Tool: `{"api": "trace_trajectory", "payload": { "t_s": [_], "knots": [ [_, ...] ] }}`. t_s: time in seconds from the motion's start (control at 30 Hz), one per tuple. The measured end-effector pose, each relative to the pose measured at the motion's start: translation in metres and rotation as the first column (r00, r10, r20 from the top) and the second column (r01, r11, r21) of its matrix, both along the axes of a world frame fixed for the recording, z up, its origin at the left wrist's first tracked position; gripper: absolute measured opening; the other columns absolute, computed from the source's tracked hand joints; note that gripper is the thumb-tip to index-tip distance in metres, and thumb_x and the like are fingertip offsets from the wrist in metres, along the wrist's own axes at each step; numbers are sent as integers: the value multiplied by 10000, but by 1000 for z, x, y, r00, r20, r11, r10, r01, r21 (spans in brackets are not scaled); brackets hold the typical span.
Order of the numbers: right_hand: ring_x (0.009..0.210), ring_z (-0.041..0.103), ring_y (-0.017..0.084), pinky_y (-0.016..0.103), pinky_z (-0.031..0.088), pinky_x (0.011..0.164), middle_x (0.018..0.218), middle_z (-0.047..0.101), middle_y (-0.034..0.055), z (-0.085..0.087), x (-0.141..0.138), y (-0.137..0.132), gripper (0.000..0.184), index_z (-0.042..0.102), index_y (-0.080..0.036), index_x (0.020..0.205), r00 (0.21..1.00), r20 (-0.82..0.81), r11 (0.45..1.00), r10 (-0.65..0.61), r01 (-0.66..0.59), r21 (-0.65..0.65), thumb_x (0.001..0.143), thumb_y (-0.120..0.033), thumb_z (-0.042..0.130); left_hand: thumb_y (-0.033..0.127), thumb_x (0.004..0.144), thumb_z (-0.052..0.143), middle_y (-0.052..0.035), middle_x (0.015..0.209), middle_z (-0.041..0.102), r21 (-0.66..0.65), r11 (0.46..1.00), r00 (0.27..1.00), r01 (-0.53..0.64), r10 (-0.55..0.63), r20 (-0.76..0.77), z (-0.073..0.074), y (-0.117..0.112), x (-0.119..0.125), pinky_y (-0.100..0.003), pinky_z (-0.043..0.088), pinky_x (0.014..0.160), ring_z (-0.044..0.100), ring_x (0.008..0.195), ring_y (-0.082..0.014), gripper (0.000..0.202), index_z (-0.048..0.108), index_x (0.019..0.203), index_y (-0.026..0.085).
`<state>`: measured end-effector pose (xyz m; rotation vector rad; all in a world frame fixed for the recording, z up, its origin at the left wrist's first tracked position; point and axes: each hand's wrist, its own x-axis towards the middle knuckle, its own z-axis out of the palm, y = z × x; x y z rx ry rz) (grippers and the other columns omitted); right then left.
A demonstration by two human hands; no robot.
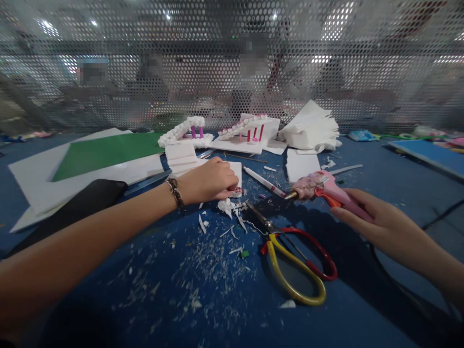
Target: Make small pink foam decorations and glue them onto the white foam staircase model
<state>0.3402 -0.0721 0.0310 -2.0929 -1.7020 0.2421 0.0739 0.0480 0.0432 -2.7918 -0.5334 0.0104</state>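
Observation:
My right hand [379, 217] is wrapped round the handle of a pink hot glue gun [331, 186], its metal nozzle pointing left. My left hand [213, 179] is closed, fingertips pressed down at a white foam piece [236, 169]. A small red-and-white bit [237, 192] shows at those fingertips; whether they grip it is hidden. Just in front lies a crumpled white scrap [226, 207]. Scissors [279, 237] with one yellow and one red handle lie between my hands. A white marker [264, 181] rests close to the glue gun's nozzle.
Two small white stair models, one with purple posts [197, 131] and one with red posts [255, 133], stand at the back. Green card [108, 152] and white sheets lie left, beside a black object [79, 203]. White foam sheets [308, 128] are piled back right. Shavings litter the blue table [152, 299].

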Motion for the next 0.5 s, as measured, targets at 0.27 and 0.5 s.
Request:
{"api": "trace_trajectory", "payload": {
  "t_s": [0.27,0.5],
  "knots": [
    [585,529,208,300,386,530,729,618,63,0,1,-1,587,549,-178,860,1000,8,1000,-6,6,21,566,-659,386,287,802,458,-18,732,616,-36,998,998,-56,57,13,0,-5,-1,-310,290,693,517,734,-173,176,574,738,170],
    [608,542,223,305,392,527,736,621,58,0,1,-1,573,540,-189,863,1000,13,1000,-21,20,10,568,-653,379,314,810,449,-37,903,597,-21,999,988,-27,30,152,19,2,-15,-333,307,749,530,822,-177,195,573,891,187]
  ]
}}
